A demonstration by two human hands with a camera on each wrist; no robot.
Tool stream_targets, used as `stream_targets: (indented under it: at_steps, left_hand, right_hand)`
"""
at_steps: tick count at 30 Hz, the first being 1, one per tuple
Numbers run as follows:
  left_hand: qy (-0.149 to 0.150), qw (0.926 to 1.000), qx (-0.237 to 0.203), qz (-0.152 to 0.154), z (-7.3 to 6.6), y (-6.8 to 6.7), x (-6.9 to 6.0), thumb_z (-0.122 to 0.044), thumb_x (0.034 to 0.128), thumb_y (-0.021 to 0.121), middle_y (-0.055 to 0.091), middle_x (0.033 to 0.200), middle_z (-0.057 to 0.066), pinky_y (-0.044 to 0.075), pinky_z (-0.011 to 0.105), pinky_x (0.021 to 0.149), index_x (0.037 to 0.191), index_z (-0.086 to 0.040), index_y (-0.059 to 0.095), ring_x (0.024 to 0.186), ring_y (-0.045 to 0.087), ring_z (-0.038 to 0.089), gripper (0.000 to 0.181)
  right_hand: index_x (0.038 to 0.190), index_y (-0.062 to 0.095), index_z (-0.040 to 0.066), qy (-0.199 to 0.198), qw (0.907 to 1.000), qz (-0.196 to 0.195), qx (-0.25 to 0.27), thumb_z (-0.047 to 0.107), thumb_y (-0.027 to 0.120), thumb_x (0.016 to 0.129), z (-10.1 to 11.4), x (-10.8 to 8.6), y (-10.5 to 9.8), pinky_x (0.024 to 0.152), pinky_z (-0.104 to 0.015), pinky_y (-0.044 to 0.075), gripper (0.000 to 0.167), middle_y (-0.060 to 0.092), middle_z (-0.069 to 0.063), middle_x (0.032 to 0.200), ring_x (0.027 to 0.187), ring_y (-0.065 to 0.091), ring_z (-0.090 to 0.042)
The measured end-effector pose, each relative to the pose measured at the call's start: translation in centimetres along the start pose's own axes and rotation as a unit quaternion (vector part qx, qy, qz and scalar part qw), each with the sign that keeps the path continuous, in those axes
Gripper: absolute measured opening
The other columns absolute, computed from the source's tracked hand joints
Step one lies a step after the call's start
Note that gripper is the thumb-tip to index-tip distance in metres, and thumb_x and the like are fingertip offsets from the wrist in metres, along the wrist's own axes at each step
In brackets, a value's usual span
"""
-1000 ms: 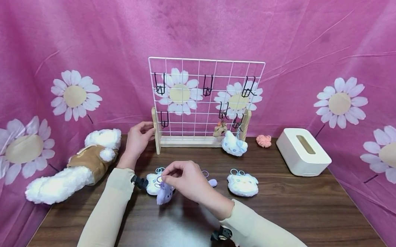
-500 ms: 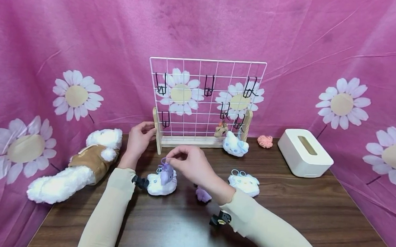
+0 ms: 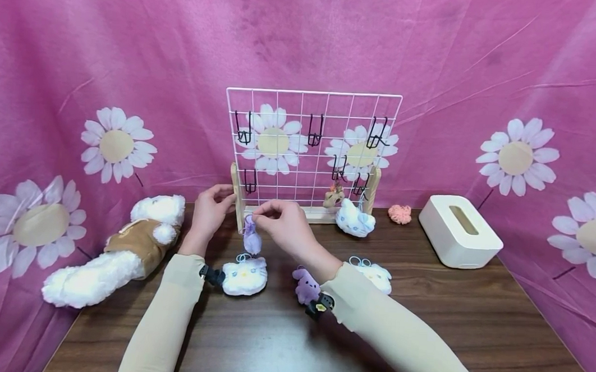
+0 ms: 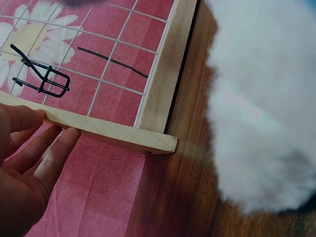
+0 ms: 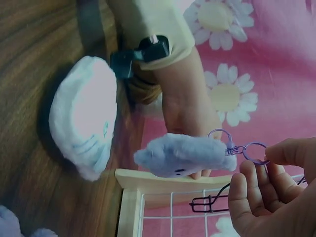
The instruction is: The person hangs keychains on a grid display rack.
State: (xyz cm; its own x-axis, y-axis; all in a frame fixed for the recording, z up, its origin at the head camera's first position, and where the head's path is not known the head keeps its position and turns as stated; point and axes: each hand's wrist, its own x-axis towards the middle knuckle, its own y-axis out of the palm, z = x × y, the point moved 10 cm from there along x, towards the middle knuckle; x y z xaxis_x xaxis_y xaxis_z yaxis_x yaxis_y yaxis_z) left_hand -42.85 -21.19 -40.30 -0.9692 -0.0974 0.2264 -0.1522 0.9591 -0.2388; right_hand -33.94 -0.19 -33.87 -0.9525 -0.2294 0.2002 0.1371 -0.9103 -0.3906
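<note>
The right hand (image 3: 288, 226) pinches the ring of a small purple plush keychain (image 3: 252, 238), which dangles in front of the rack's lower left; in the right wrist view thumb and fingertips meet on the purple ring (image 5: 256, 153). The left hand (image 3: 209, 212) grips the rack's left wooden post (image 3: 238, 197), thumb on one side and fingers on the other in the left wrist view (image 4: 34, 153). The white wire grid (image 3: 303, 91) carries several black hooks (image 3: 250, 181). From lower right hooks hang a brown plush (image 3: 334, 197) and a white plush (image 3: 355, 218).
White plushes lie at the table's (image 3: 249, 346) middle left (image 3: 245, 277) and right (image 3: 376, 277), the latter partly behind the right forearm. A purple plush (image 3: 306, 287) lies beside the right wrist. Further out are a large white plush dog (image 3: 93, 276), a pink plush (image 3: 400, 214) and a white tissue box (image 3: 457, 233).
The right hand has moved up and away toward the rack, lifting the purple keychain from in front of the left white plush to above it. The left hand stays on the post.
</note>
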Motion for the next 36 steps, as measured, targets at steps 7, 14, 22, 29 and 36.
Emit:
stream_targets:
  at_steps: [7, 14, 22, 29, 36]
  left_hand:
    - [-0.001, 1.0000, -0.003, 0.001, 0.1, 0.0, 0.0, -0.005, 0.1104, 0.069, 0.075, 0.134, 0.033, 0.074, 0.039, 0.096, 0.140, 0.007, 0.071, 0.115, 0.079, 0.043, 0.032]
    - [0.000, 1.0000, 0.000, 0.002, 0.1, 0.0, 0.0, -0.005, 0.1105, 0.069, 0.075, 0.132, 0.033, 0.074, 0.033, 0.093, 0.140, 0.007, 0.071, 0.115, 0.079, 0.045, 0.032]
    - [0.005, 0.9999, -0.009, 0.005, 0.2, 0.1, 0.1, -0.003, 0.1102, 0.069, 0.074, 0.132, 0.034, 0.073, 0.019, 0.085, 0.140, 0.008, 0.071, 0.117, 0.077, 0.051, 0.032]
    - [0.007, 0.9999, -0.011, 0.003, 0.1, 0.1, 0.1, -0.003, 0.1100, 0.069, 0.074, 0.133, 0.035, 0.073, 0.019, 0.085, 0.140, 0.009, 0.071, 0.117, 0.078, 0.050, 0.032]
    - [0.003, 0.9999, -0.011, -0.001, 0.0, 0.1, -0.1, -0.002, 0.1100, 0.069, 0.074, 0.133, 0.035, 0.074, 0.025, 0.089, 0.140, 0.009, 0.071, 0.111, 0.081, 0.037, 0.032]
  right_hand:
    - [0.102, 0.086, 0.010, 0.009, 0.9996, -0.028, 0.002, 0.014, 0.080, 0.100, -1.2, 1.6, -0.2, 0.066, -0.018, 0.055, 0.007, 0.082, -0.005, 0.096, 0.082, 0.064, -0.010]
    - [0.103, 0.085, 0.010, 0.026, 0.9983, -0.052, -0.007, 0.016, 0.081, 0.102, -2.2, 2.7, -0.6, 0.066, -0.018, 0.054, 0.008, 0.081, -0.006, 0.097, 0.083, 0.064, -0.011]
    - [0.103, 0.084, 0.008, 0.036, 0.9964, -0.076, -0.014, 0.016, 0.081, 0.102, -3.0, 3.5, -0.9, 0.066, -0.017, 0.052, 0.008, 0.078, -0.007, 0.095, 0.082, 0.062, -0.012]
    - [0.104, 0.084, 0.007, 0.025, 0.9966, -0.078, -0.008, 0.014, 0.081, 0.102, -3.1, 4.3, -0.6, 0.067, -0.015, 0.051, 0.009, 0.077, -0.006, 0.093, 0.081, 0.062, -0.009]
    - [0.106, 0.085, 0.009, 0.030, 0.9968, -0.073, -0.008, 0.017, 0.081, 0.103, -3.3, 5.1, 0.1, 0.069, -0.017, 0.052, 0.009, 0.079, -0.007, 0.098, 0.086, 0.063, -0.011]
